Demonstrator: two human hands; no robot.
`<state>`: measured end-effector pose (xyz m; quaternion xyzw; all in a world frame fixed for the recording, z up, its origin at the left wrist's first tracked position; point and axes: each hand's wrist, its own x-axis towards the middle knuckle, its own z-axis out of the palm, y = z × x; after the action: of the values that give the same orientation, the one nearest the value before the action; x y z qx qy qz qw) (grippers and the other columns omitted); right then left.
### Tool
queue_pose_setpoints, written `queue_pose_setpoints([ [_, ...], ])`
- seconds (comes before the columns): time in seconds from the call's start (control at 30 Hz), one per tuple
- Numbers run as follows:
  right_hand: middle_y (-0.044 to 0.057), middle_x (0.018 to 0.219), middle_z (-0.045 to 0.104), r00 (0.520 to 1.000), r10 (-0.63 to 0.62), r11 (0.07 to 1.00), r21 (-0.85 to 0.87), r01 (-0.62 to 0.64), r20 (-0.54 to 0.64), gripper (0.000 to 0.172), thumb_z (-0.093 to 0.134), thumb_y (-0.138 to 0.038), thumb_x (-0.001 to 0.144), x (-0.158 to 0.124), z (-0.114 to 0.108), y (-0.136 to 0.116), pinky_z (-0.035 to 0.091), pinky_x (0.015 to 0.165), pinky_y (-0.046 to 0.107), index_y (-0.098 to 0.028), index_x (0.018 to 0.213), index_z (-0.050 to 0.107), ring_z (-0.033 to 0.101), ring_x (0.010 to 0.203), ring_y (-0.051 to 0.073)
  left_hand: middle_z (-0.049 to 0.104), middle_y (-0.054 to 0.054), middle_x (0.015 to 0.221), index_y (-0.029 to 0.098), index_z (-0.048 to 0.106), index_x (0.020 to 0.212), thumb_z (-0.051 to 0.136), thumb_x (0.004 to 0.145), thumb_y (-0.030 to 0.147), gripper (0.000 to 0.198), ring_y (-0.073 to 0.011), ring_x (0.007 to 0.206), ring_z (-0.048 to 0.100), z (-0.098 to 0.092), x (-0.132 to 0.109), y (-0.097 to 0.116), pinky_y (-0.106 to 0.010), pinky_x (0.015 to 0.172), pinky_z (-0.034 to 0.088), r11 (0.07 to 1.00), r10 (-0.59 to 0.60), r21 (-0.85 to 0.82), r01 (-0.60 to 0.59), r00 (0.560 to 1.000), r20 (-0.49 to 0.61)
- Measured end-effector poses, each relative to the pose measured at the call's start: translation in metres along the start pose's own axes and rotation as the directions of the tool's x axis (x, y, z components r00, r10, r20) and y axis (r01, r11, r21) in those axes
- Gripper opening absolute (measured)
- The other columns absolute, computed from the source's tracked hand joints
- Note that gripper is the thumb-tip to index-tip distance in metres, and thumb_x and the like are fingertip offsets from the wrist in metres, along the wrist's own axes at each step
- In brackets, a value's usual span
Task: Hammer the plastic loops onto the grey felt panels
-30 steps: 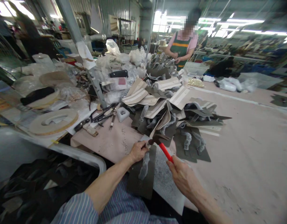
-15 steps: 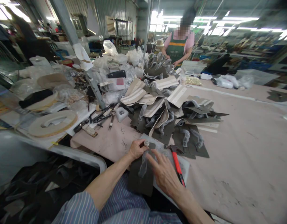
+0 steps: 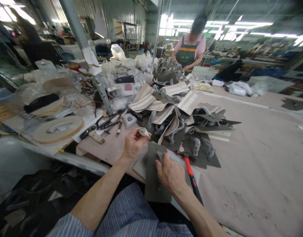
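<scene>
My left hand (image 3: 134,143) is raised above the table, and its fingertips pinch a small round metal stud (image 3: 143,132). My right hand (image 3: 169,174) rests on a dark grey flat panel (image 3: 153,187), with its fingers over a pale strip on the panel's upper part. The panel lies on a white foam sheet (image 3: 177,161). To the right of my right hand, a red-handled hammer (image 3: 189,168) lies with its head pointing away from me, untouched by either hand.
A heap of dark panels and cream striped pieces (image 3: 176,118) fills the table's middle. Pliers and other hand tools (image 3: 110,121) lie to its left, near a cream ring (image 3: 58,129). A co-worker in a green apron (image 3: 187,54) stands across the table.
My left hand has lifted the stud off the panel. My right hand has shifted further onto the panel, which now sits slightly to the right. The hammer lies a little lower right.
</scene>
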<state>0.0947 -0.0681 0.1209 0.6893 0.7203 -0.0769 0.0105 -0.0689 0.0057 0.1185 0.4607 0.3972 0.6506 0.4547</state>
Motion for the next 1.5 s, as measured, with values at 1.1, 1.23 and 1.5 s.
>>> queue_pose_setpoints([
  [1.1, -0.003, 0.057, 0.055, 0.945, 0.137, 0.736, 0.608, -0.298, 0.297, 0.016, 0.045, -0.035, 0.089, 0.037, 0.007, 0.154, 0.039, 0.05, 0.024, -0.021, 0.08, 0.047, 0.056, 0.051, 0.014, 0.073, -0.004, 0.086, 0.017, 0.068, 0.09, 0.061, 0.08, 0.016, 0.012, -0.0193, 0.082, 0.068, 0.014, -0.041, -0.124, -0.028, 0.078, 0.052, 0.92, -0.208, 0.381, 0.09, 0.936, 0.283],
  [1.23, -0.002, 0.064, 0.061, 0.998, -0.003, 0.681, 0.731, -0.041, 0.059, 0.029, 0.04, -0.048, 0.093, 0.011, -0.023, 0.114, 0.041, 0.053, 0.026, -0.021, 0.093, 0.05, 0.056, 0.052, 0.014, 0.072, -0.003, 0.084, 0.018, 0.069, 0.09, 0.059, 0.08, 0.016, 0.013, -0.019, 0.08, 0.066, 0.016, -0.044, -0.121, -0.028, 0.077, 0.051, 0.893, -0.174, 0.451, 0.015, 0.934, 0.313],
  [1.5, -0.001, 0.053, 0.049, 0.995, -0.102, 0.972, 0.209, 0.104, -0.024, 0.025, 0.042, -0.038, 0.096, 0.002, -0.027, 0.095, 0.02, 0.049, 0.028, -0.023, 0.077, 0.046, 0.044, 0.044, 0.014, 0.068, 0.0, 0.076, 0.019, 0.068, 0.087, 0.057, 0.079, 0.016, 0.013, -0.0176, 0.073, 0.062, 0.014, -0.044, -0.12, -0.026, 0.071, 0.048, 0.883, -0.168, 0.469, 0.004, 0.936, 0.309],
])
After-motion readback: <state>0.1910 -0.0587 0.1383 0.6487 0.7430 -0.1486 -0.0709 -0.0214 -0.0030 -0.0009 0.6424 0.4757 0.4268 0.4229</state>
